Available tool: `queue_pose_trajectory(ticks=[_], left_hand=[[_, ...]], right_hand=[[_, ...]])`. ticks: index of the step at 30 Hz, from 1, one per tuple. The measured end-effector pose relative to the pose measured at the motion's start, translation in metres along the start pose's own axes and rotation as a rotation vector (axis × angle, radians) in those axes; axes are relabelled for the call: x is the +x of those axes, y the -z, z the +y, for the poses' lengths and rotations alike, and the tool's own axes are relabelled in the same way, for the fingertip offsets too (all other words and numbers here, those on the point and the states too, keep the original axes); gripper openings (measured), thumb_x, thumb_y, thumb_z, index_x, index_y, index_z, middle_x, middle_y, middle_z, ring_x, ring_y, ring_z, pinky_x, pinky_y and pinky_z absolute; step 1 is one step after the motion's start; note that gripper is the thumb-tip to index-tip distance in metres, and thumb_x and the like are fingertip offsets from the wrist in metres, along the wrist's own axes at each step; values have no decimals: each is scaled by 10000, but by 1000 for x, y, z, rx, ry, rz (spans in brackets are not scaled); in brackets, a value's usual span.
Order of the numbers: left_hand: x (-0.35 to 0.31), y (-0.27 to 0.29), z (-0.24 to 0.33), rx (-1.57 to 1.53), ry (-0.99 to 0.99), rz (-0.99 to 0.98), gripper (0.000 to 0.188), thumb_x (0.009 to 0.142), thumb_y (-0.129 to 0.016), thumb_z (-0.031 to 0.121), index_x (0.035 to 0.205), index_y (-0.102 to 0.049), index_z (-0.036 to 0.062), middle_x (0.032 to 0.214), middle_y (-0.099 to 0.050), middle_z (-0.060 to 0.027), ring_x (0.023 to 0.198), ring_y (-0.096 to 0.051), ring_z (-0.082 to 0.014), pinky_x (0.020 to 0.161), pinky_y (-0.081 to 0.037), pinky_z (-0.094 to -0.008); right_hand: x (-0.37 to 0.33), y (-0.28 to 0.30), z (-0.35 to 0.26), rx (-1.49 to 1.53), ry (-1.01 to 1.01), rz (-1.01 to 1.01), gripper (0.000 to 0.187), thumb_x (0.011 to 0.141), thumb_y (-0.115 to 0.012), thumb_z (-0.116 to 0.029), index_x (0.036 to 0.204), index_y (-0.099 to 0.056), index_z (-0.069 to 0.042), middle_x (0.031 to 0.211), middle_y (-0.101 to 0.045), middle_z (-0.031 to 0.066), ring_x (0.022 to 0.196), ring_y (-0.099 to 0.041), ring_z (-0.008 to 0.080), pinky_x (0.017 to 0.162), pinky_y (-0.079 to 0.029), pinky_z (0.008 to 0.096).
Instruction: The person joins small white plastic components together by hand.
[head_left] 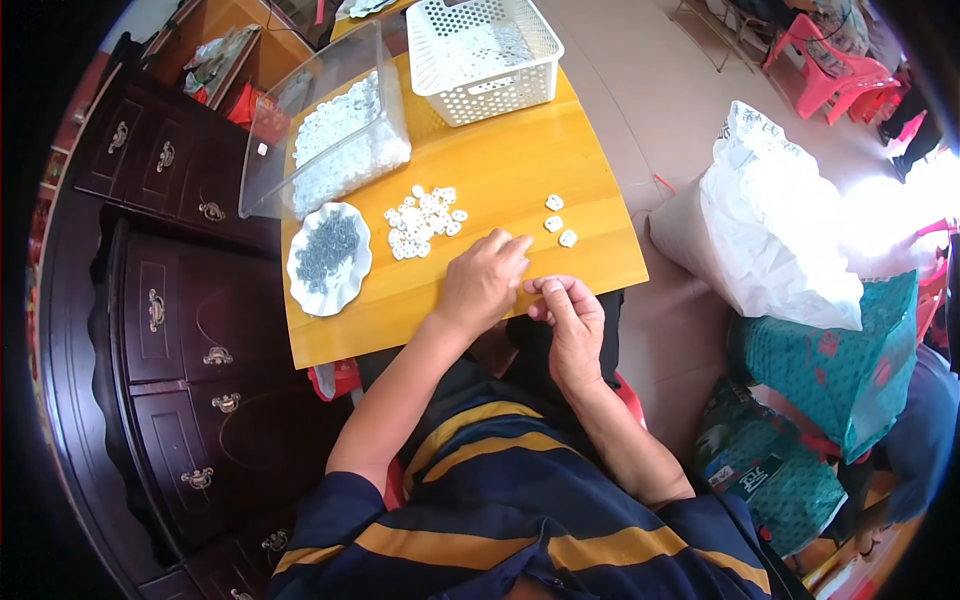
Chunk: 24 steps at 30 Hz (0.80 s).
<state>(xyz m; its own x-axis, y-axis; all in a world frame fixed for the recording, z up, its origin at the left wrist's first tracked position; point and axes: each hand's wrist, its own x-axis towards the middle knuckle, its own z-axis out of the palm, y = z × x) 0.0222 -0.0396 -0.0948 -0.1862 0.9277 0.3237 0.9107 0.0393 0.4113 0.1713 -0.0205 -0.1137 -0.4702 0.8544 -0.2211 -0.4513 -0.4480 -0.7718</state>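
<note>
Over the front edge of the wooden table, my left hand (483, 277) and my right hand (570, 320) are close together. The left one is closed, fingers bent and turned toward the right hand. On the right, thumb and forefinger meet in a pinch. Whatever either hand holds is too small or hidden to make out. A loose pile of small white plastic pieces (408, 240) lies beyond my left hand. Farther right, three similar white pieces (553, 225) sit in a short row. A white scalloped dish (324, 302) at the left holds many small dark grey metal-looking pieces (329, 250).
A clear plastic bin (262, 175) full of white pieces and a white perforated basket (500, 100) stand at the table's far end. Dark wooden drawers (190, 330) line the left. A big white sack (750, 220) and teal bags (830, 350) fill the right, near another person's arm (905, 480).
</note>
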Motion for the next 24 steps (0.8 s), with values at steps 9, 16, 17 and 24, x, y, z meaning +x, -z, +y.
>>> queue_pose_trajectory(ticks=[9,16,17,24], left_hand=[[1,4,-14,-70,49,21,249,849,-735,187,1072,-696,84,1001,-654,-86,901,-671,-307,755,-553,-416],[-2,9,-12,-158,107,-12,237,866,-716,164,1087,-707,80,1015,-672,-97,909,-671,-325,772,-548,-403],[-3,10,-13,-160,117,-5,237,866,-716,164,1087,-707,80,1015,-672,-97,909,-671,-325,772,-548,-403],[-26,21,-34,-151,93,12,215,866,-713,140,1069,-706,71,984,-674,-103,886,-676,-326,755,-550,-396]], right_hand=[[5,6,-7,-48,90,86,145,1020,-587,-156,1020,-661,-31,987,-718,86,733,-594,86,715,-486,223],[-2,4,-4,-89,167,23,155,1021,-572,-142,1059,-645,-10,1023,-710,120,764,-604,112,745,-498,245],[-6,-2,-10,-102,186,-8,160,1023,-561,-135,1074,-637,-4,1040,-707,135,776,-606,123,757,-501,256],[-50,-75,-127,128,311,-944,143,951,-670,-234,926,-558,-149,566,-593,-10,458,-534,147,537,-459,298]])
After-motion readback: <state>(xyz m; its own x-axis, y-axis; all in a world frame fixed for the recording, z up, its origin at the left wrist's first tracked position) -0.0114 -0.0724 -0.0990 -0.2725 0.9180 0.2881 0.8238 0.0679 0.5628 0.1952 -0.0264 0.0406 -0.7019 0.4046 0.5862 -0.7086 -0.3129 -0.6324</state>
